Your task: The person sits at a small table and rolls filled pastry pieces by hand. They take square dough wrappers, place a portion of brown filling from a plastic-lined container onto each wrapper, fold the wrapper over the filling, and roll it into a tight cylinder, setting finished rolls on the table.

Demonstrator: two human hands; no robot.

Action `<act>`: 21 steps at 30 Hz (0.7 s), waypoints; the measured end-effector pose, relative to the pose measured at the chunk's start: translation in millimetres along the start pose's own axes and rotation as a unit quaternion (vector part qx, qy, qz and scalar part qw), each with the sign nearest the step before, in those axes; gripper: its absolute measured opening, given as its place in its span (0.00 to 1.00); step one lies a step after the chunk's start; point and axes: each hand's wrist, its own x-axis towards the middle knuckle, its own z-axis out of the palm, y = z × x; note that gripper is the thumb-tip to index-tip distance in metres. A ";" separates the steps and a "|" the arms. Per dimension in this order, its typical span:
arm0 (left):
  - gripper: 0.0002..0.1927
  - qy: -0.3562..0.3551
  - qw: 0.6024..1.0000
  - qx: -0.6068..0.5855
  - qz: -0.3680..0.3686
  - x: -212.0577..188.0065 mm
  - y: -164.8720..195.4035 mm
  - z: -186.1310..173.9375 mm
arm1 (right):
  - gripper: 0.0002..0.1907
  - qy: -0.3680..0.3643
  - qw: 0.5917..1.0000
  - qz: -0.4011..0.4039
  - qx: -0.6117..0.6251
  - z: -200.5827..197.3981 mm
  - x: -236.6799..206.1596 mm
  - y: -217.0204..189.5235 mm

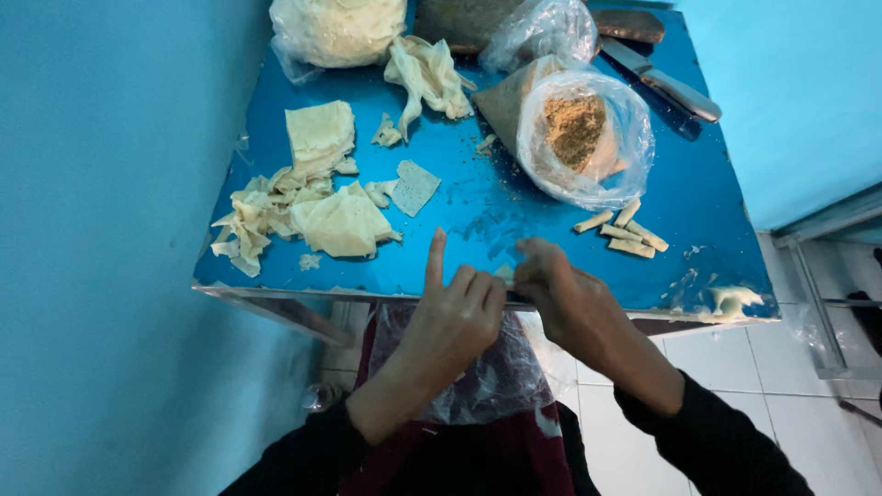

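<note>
Blue desk point(478, 197): pastry scraps point(303, 207) at 9 o'clock, rolled sticks point(623, 230) at 3; clear bag point(588, 138) holds brown filling; knife point(663, 81) at 1. Left hand point(450, 321) and right hand point(560, 294), grip closed on dough piece point(504, 273) at 6, near edge

The table point(478, 207) has a shiny blue top that looks smooth and a bit wet, with pale crumbs stuck on it. The dough sheets point(317, 133) look soft, floury and matt, and some are torn and wrinkled. The clear plastic bag point(625, 152) is thin, crinkly and glossy, and the brown filling point(574, 129) inside looks dry and grainy. The knife point(666, 83) has a dull grey metal look. The small rolls point(623, 230) look smooth and pale. The floor point(735, 367) has glossy white tiles.
</note>
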 end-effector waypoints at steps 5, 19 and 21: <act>0.18 -0.030 0.995 0.092 -0.027 -10.1 13.7 -7.3 | 0.25 0.074 0.974 -0.111 -0.184 12.0 -14.0 -17.1; 0.33 -0.001 0.982 0.065 -0.180 -2.7 -6.4 -17.8 | 0.28 0.085 0.974 -0.071 -0.199 8.1 14.5 3.1; 0.28 0.023 0.975 0.086 -0.205 -18.0 -26.0 -30.2 | 0.22 0.125 0.969 -0.092 -0.193 -18.4 14.7 15.4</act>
